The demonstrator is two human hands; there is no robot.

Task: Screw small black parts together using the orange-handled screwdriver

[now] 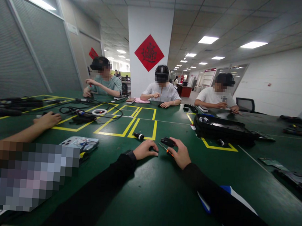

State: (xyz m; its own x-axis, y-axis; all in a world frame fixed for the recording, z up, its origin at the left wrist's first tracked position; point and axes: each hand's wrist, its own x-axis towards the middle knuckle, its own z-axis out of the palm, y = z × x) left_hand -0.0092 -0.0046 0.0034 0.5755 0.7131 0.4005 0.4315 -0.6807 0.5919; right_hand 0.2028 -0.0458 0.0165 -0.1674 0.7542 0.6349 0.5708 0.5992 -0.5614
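Observation:
On the green table, my left hand [145,150] rests with its fingers curled round a small black part [153,149], mostly hidden. Just to the right, my right hand [181,153] holds a black piece [168,141] between thumb and fingers. In the same hand lies a screwdriver [170,153] with an orange and black handle, its thin shaft pointing up and left toward my left hand. A short gap separates the two hands. Beyond my left hand lies a black cylinder [139,136] with a white band.
A black open case [223,128] stands at the right. Cables and a white coil [99,112] lie at the left, near another person's hand [48,119]. A plastic-wrapped packet [80,142] is nearer. Three people sit across the table [141,177].

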